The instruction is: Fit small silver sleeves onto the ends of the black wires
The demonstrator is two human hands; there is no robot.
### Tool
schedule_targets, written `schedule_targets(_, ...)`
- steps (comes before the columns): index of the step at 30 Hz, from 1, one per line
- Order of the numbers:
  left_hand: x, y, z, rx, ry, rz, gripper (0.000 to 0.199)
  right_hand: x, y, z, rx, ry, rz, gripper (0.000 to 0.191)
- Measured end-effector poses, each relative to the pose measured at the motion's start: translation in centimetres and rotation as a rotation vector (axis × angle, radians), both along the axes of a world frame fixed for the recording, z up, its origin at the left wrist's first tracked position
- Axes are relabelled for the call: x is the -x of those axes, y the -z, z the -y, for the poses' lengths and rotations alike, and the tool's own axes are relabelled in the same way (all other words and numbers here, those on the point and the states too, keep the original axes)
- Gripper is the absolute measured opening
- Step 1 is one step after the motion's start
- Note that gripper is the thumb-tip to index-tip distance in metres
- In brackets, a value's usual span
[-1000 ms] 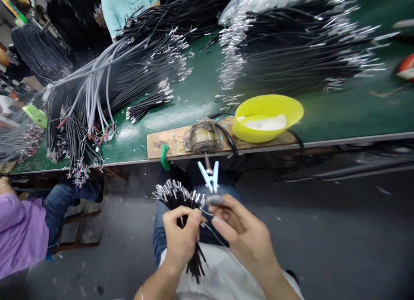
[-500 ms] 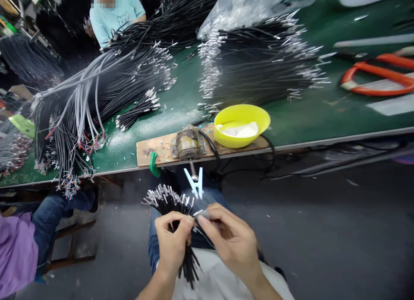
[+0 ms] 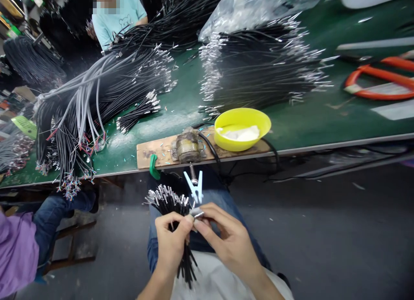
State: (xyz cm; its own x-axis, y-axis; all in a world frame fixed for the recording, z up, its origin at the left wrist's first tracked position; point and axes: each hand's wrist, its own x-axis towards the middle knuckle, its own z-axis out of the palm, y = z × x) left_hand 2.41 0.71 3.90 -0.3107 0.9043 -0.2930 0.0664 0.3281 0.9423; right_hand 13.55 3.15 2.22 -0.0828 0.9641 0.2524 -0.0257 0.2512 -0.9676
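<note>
My left hand (image 3: 174,238) is closed around a bundle of short black cables (image 3: 168,203) with bare silvery ends fanned out at the top. Its thumb and forefinger pinch near one cable end. My right hand (image 3: 226,237) is closed, thumb and fingers pinching a small grey, foil-like piece (image 3: 196,212) against the left fingertips. Exactly what this piece is cannot be made out. Just above the hands, a light blue plastic clip (image 3: 194,187) sits on the shaft of a small motor (image 3: 188,147), which is fixed to a wooden board (image 3: 155,153).
A yellow bowl (image 3: 223,140) holding white material stands on the board, beside a green clamp (image 3: 154,166). Bundles of cables (image 3: 255,71) cover much of the green table (image 3: 307,127). Orange-handled scissors (image 3: 359,82) lie right. One person (image 3: 119,21) is across the table, another (image 3: 19,248) at left.
My right hand has shifted slightly left and up, bringing the grey piece against my left fingertips. My left hand keeps its hold on the cables. The view has tilted a little.
</note>
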Motion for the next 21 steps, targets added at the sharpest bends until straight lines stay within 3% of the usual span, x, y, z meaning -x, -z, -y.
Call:
schedule_targets(8,0.1,0.5,-0.2,0.030,0.081,0.058,0.053,-0.1,-0.2,0.1,-0.102,0.054,0.007,0.016)
schedule_targets(15,0.1,0.6,-0.2,0.025,0.076,0.094,0.054,-0.9,0.0,-0.1,-0.010,-0.044,-0.001,0.020)
schedule_targets(21,0.0,0.5,-0.1,0.026,0.039,0.120,0.054,-0.9,0.4,-0.1,0.019,0.093,-0.052,0.011)
